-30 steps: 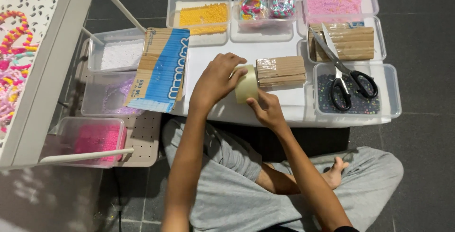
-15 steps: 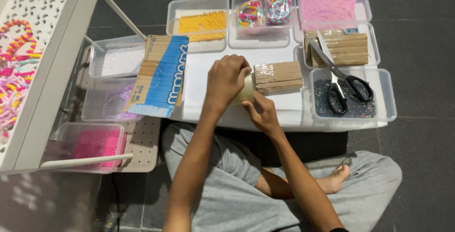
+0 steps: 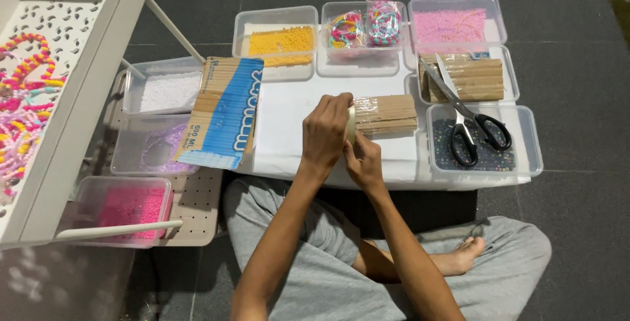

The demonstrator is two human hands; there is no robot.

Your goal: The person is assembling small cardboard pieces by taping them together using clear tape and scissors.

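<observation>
Right, the tape roll [image 3: 352, 124] sits between both hands, over the middle of the white table [image 3: 289, 131] — left hand [image 3: 326, 132] wrapped over it, fingers closed on its rim, right hand [image 3: 364, 160] pinching it from below. Just beside it, touching, lies a bundle of wooden sticks [image 3: 386, 113]. Further right, scissors [image 3: 467, 121] rest across two clear tubs. Left of the hands, a flattened blue-and-brown cardboard piece [image 3: 226, 112] — and along the back, trays of yellow beads [image 3: 281, 40] and pink beads [image 3: 450, 26].
</observation>
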